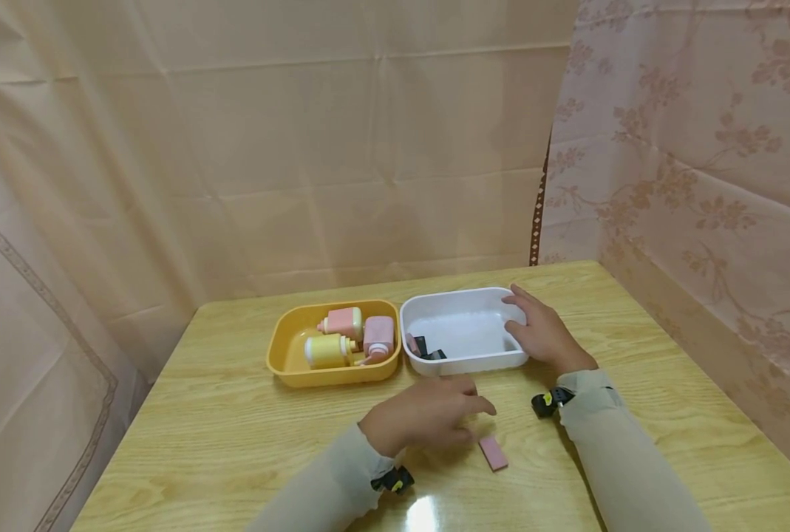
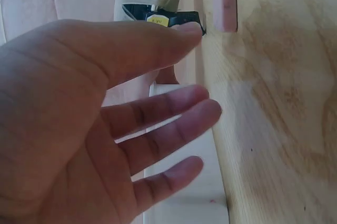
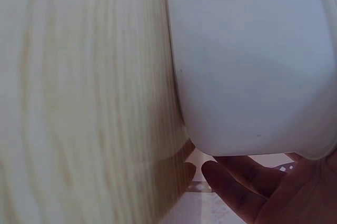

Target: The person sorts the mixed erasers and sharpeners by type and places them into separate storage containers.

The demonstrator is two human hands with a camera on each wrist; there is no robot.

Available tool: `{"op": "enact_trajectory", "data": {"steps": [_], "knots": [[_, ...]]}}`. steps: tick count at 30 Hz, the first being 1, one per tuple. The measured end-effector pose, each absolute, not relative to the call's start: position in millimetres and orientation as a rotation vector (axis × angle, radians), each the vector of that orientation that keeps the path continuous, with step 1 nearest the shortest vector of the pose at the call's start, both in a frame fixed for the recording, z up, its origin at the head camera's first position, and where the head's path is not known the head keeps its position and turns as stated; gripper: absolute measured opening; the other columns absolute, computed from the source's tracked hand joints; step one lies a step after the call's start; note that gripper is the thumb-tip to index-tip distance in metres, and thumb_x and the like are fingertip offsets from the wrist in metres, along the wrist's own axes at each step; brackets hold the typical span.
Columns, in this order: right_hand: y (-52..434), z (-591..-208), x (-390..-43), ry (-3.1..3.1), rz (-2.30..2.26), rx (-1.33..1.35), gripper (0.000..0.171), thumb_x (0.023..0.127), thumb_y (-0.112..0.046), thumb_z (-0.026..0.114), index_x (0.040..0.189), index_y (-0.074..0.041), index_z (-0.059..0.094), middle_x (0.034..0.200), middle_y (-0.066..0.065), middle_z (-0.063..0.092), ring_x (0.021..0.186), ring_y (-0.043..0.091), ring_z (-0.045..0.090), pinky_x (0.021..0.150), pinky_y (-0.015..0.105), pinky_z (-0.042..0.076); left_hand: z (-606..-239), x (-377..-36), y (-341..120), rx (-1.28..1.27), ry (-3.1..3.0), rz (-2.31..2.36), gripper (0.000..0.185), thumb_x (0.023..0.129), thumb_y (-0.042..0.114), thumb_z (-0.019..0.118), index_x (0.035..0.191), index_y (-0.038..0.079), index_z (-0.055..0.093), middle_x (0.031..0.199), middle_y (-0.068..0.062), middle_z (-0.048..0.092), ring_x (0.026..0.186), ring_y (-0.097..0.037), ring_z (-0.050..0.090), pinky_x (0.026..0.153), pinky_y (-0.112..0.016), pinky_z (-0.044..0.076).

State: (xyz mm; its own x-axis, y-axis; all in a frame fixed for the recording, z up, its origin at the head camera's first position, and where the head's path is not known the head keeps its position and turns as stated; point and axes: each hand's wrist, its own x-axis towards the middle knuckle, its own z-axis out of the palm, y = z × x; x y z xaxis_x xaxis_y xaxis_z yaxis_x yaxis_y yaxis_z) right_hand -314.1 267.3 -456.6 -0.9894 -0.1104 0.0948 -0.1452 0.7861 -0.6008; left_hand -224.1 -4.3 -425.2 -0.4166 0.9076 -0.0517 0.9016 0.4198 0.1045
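Progress: a few small pieces are already seen in the white bin (image 1: 464, 295); one pink bar (image 1: 493, 452) is left on the table (image 1: 235, 443), judged not yet picked up.
Bar: laid flat, just beside the left hand (image 1: 428, 417), long axis running near-to-far, slightly leftward.
Left hand: fingers spread, nothing held.
Right hand (image 1: 544, 332): the bin's right end is gripped.
Yellow bin (image 1: 288, 362): small bottles are held.
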Motion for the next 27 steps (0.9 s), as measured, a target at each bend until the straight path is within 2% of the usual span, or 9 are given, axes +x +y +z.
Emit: {"op": "enact_trajectory", "data": {"steps": [5, 10, 14, 17, 21, 27], "knots": [[269, -457, -314, -2.919, 0.984, 0.219, 0.053, 0.103, -0.022, 0.055, 0.153, -0.009, 0.047, 0.173, 0.013, 0.018, 0.156, 0.046, 0.02, 0.121, 0.068, 0.02, -427, -220, -2, 1.664, 2.546, 0.019, 0.05, 0.096, 0.029, 0.073, 0.143, 0.036, 0.061, 0.111, 0.007, 0.063, 0.093, -0.004, 0.055, 0.075, -0.016, 0.044], [268, -457, -314, -2.918, 0.98, 0.218, 0.053, 0.102, -0.022, 0.055, 0.153, -0.008, 0.047, 0.173, 0.013, 0.018, 0.156, 0.046, 0.02, 0.12, 0.068, 0.02, -425, -215, -1, 1.69, 2.602, -0.048, 0.049, 0.093, 0.029, 0.075, 0.14, 0.04, 0.064, 0.103, 0.008, 0.06, 0.091, -0.006, 0.051, 0.075, -0.023, 0.04], [268, -457, -315, -2.921, 0.979, 0.211, 0.053, 0.102, -0.023, 0.054, 0.153, -0.008, 0.047, 0.173, 0.012, 0.017, 0.156, 0.045, 0.02, 0.121, 0.068, 0.02, -423, -211, -1, 1.804, 2.614, -0.086, 0.045, 0.093, 0.026, 0.075, 0.135, 0.041, 0.067, 0.1, 0.008, 0.061, 0.087, -0.007, 0.053, 0.073, -0.022, 0.04], [268, -458, -315, -2.928, 0.979, 0.206, 0.053, 0.103, -0.023, 0.053, 0.153, -0.008, 0.046, 0.174, 0.011, 0.016, 0.157, 0.045, 0.019, 0.121, 0.067, 0.019, -425, -209, -1, 1.874, 2.583, -0.088, 0.038, 0.098, 0.026, 0.07, 0.132, 0.043, 0.068, 0.099, 0.01, 0.062, 0.083, -0.007, 0.053, 0.071, -0.02, 0.04], [269, -458, -314, -2.93, 0.987, 0.204, 0.053, 0.103, -0.023, 0.053, 0.154, -0.009, 0.046, 0.174, 0.011, 0.016, 0.157, 0.044, 0.018, 0.122, 0.067, 0.019, -429, -207, 2, 1.824, 2.549, -0.041, 0.03, 0.103, 0.029, 0.063, 0.128, 0.045, 0.069, 0.1, 0.011, 0.06, 0.081, -0.005, 0.052, 0.07, -0.021, 0.037], [270, -458, -315, -2.924, 0.989, 0.213, 0.053, 0.103, -0.022, 0.053, 0.154, -0.008, 0.046, 0.174, 0.011, 0.017, 0.157, 0.044, 0.019, 0.121, 0.067, 0.02, -433, -207, 6, 1.805, 2.595, -0.06, 0.021, 0.1, 0.036, 0.068, 0.117, 0.046, 0.074, 0.096, 0.014, 0.059, 0.08, -0.003, 0.052, 0.068, -0.021, 0.037]]}}
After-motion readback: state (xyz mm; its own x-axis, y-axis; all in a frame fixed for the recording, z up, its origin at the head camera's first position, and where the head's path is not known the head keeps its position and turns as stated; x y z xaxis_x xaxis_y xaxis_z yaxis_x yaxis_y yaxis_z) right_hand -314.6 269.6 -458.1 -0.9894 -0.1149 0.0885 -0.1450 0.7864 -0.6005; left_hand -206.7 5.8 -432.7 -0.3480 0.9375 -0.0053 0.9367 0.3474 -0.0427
